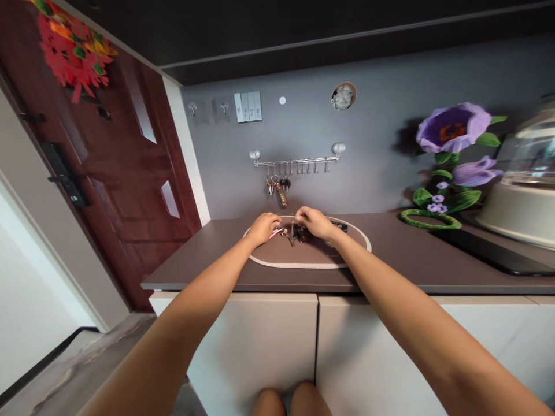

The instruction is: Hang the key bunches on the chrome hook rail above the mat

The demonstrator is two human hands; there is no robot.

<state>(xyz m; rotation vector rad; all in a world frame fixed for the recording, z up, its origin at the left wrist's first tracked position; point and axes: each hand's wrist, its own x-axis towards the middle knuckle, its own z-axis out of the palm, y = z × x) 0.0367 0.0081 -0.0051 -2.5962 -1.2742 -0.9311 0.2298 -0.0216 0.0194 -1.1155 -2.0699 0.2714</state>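
Observation:
My left hand (265, 229) is closed over the left part of a round-cornered brown mat (286, 256) with a pale rim. A pink strap (274, 233) and a metal ring come out from under its fingers. To the right, my right hand (314, 223) makes a pinch, with a key (292, 226) hanging upright at its fingertips. Between the two hands is a small bunch of keys (296, 236), partly dark; which of them are joined to the ring I cannot tell. A dark item (340, 226) lies behind my right wrist, partly hidden.
A hook rail (299, 163) on the grey wall carries several keys (274, 185) at its left. Purple artificial flowers (451, 130), a black flat object (489, 252) and a cream appliance (515, 202) stand right. A red-brown door (117, 150) is left; a dark cabinet (303, 29) overhangs.

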